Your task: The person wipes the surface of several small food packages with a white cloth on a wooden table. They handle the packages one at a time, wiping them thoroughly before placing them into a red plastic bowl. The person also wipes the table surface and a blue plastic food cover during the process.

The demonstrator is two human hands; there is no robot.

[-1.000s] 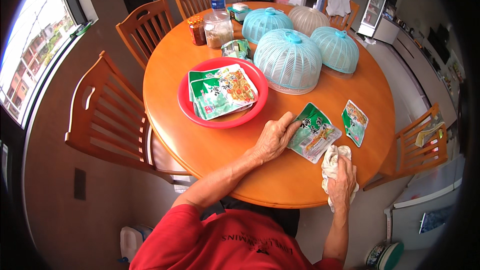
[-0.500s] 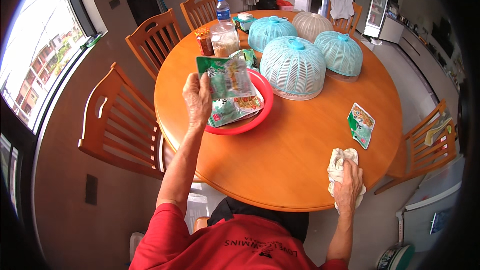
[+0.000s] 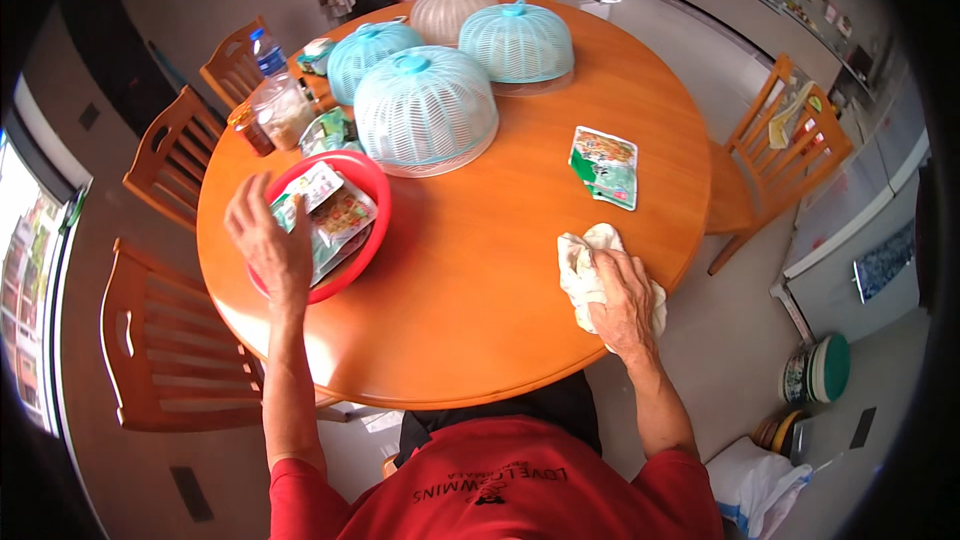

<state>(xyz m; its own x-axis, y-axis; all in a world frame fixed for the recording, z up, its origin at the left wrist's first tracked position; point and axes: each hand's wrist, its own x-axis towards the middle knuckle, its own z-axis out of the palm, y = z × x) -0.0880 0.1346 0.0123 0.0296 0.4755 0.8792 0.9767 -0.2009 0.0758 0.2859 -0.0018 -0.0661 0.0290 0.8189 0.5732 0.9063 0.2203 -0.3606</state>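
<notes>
Two stations: bowl (image 3: 382,190) at 9 o'clock, cloth (image 3: 577,270) at 4 o'clock

Reference: clock face laid on the table (image 3: 470,290), 6 o'clock at my body.

Left hand (image 3: 275,245): over the bowl's 8 o'clock side, fingers spread apart. Contact with the packets (image 3: 345,215) inside cannot be confirmed from this angle. The packets lie at uneven angles in the bowl.

Right hand (image 3: 622,300): palm down, fingers closed on the bunched cloth, close to the table edge.

Lone packet (image 3: 608,168): flat on the table between 2 and 3 o'clock, apart from the cloth and both hands.

Cautions:
1. Forearm weight on the bowl's near rim could tip or skid it; the green bag (image 3: 328,130) and front cover (image 3: 425,115), close beyond the rim, could be bumped.
2. Slick-looking packets, unevenly stacked, could slide if I catch a corner with my thumb.
3. A wipe toward 2 o'clock could shove the lone packet out of place.
4. Pulling toward 5 o'clock could drag the cloth off the edge.
</notes>
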